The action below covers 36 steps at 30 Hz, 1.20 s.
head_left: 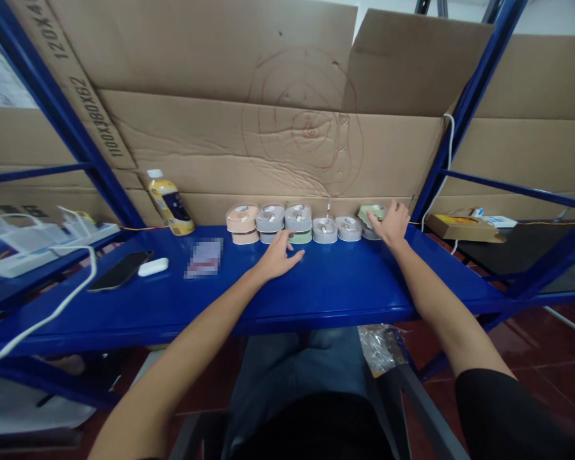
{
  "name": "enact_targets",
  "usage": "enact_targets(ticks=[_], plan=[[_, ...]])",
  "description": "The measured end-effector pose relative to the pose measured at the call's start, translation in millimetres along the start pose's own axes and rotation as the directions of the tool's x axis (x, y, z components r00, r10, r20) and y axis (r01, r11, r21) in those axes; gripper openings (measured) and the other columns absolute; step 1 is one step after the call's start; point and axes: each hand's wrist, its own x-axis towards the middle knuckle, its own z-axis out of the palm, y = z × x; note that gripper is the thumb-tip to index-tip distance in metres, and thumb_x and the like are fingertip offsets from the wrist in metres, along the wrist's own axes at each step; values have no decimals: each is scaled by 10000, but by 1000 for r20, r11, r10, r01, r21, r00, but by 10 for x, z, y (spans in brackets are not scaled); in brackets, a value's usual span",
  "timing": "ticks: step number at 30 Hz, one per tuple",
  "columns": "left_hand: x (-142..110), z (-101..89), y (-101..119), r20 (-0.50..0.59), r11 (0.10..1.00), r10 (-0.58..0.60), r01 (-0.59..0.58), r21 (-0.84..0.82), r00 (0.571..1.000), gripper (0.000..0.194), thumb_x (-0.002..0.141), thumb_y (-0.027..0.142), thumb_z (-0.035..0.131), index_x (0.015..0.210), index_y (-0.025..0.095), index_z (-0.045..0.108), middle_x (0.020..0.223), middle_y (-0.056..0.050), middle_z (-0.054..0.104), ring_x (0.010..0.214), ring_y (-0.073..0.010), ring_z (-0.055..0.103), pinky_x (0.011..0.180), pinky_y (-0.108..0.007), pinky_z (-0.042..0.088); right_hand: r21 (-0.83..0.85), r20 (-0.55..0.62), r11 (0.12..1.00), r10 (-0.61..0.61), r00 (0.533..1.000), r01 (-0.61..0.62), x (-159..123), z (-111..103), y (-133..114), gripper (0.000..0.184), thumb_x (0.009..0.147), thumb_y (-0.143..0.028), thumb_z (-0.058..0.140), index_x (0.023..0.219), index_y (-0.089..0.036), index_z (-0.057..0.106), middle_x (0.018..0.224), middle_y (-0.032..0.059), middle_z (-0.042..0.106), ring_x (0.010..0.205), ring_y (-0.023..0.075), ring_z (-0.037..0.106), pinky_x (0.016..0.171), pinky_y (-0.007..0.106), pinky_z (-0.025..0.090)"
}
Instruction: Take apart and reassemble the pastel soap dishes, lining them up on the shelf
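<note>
Resting both bare hands on the blue steel shelf (345, 287), I have a row of small pastel oval cases (298, 218) straight ahead, lined up along the back of the shelf against a cardboard sheet (211, 147). My right hand (390, 223) is the one in contact. Its fingers (376, 220) lie open and spread over a pale green case (371, 214) at the right end of the row, which sits tilted on top of a grey case (371, 234). They seem to drape over it rather than pinch, though my hand hides part of the case, so I can't be sure of the grip.

My left hand (278, 257) lies open on the shelf in front of the row, fingers fanned toward it. Its longest fingertip (288, 237) reaches the foot of a stack of a grey case on a green case (301, 237), either touching it or just short. Two single grey cases (336, 230) stand between my hands.

Each case's long axis runs sideways along the row, so the green one lies end-on to my right hand and well away from my left. Farther left along the shelf are a peach stack (242, 220), a bottle with a yellow label (170, 203), a black phone (119, 270) and a white earbud case (152, 266).
</note>
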Motion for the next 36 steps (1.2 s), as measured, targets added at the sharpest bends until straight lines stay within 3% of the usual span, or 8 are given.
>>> enact_targets(ticks=[5,10,13,16,21,24,28,36], plan=[[2,8,-13,-17,1000,22,-22,-2,1000,530,908,380,685,1348,174,474,1104,-84,598,809,-176,629,748,-359,553,165,179,822,-568,803,545,-289,33,-544,809,940,-609,550,1538,-76,436,1653,256,351,1518,433,344,1240,576,303],[-3,13,-18,-12,999,38,-39,-10,999,531,921,377,683,1368,180,474,1140,-93,602,805,-167,633,738,-353,565,284,394,699,-710,584,657,-587,188,-876,935,893,-652,648,1601,-107,373,1700,213,312,1587,414,256,1274,564,274],[0,20,-27,-18,999,38,-39,-11,999,538,920,378,684,1371,176,472,1141,-93,602,800,-165,630,737,-354,569,334,385,687,-725,572,646,-627,65,-913,788,905,-630,653,1472,-99,521,1573,240,494,1481,411,442,1208,543,378],[5,32,-44,-14,999,43,-43,-22,999,547,916,395,689,1372,181,475,1125,-83,599,782,-162,623,736,-357,575,349,295,740,-669,683,574,-641,-126,-959,587,929,-646,604,1235,-146,645,1250,203,692,1217,386,639,1059,527,498],[-13,30,-29,7,996,90,-89,-25,996,669,863,498,751,1388,190,474,1211,-109,590,946,-224,657,871,-424,584,226,348,897,-438,829,379,-761,-197,-1062,888,743,-759,750,1349,-133,577,1294,267,640,1171,464,651,973,588,537],[-18,23,-19,53,992,109,-105,-71,993,900,746,579,854,1449,207,433,1367,-155,558,1125,-298,647,979,-486,562,349,482,841,-540,690,414,-782,-175,-1044,993,720,-670,820,1486,-134,487,1419,275,589,1236,461,641,1024,597,531],[3,20,-47,111,979,159,-142,-146,981,1171,611,613,937,1546,214,355,1523,-204,486,1365,-403,536,1129,-583,463,713,317,505,-851,418,486,-725,-227,-988,1149,689,-620,875,1623,-222,336,1624,180,448,1475,391,467,1208,578,403],[7,-6,4,262,958,252,-201,-207,932,1171,603,565,948,1570,226,380,1557,-178,502,1421,-411,513,1181,-602,413,746,311,490,-855,416,450,-813,-259,-1071,1037,700,-634,870,1560,-218,467,1480,158,611,1326,381,606,1120,572,496]])
